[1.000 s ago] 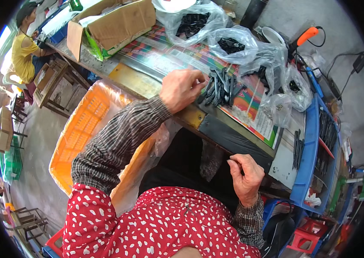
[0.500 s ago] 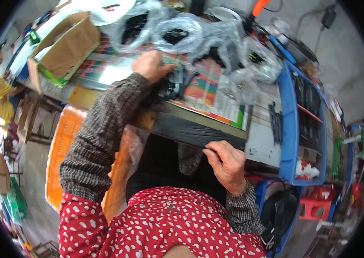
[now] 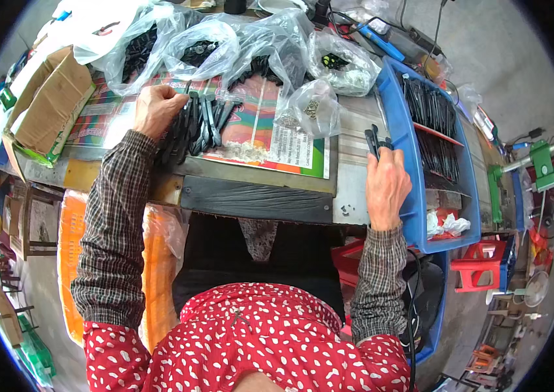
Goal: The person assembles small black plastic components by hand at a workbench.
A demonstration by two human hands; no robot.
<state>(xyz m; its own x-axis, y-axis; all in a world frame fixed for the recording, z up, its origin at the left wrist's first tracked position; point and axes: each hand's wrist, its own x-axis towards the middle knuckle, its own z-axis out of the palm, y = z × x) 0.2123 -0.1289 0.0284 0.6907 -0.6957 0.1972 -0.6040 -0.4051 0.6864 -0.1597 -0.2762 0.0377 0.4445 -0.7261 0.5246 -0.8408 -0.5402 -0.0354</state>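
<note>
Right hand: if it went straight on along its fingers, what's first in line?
The small bunch of black strips right at the fingertips of the right hand; it may already be touching them, contact is hard to judge.

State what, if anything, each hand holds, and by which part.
Cannot be told: left hand is at the black pile, right hand over near ends of black pieces.

I wear a red blouse (image 3: 257, 326) with white spots, and my sleeve covers (image 3: 112, 242) are checked in dark and pale grey. Near the front edge of the workbench (image 3: 350, 189), the strips (image 3: 201, 124) are black on a sheet (image 3: 245, 127) patterned in red, orange and green; the tray (image 3: 414, 209) toward the right edge is blue. The carton (image 3: 54, 91) by the left edge is brown, the basket (image 3: 71, 242) below orange.
</note>
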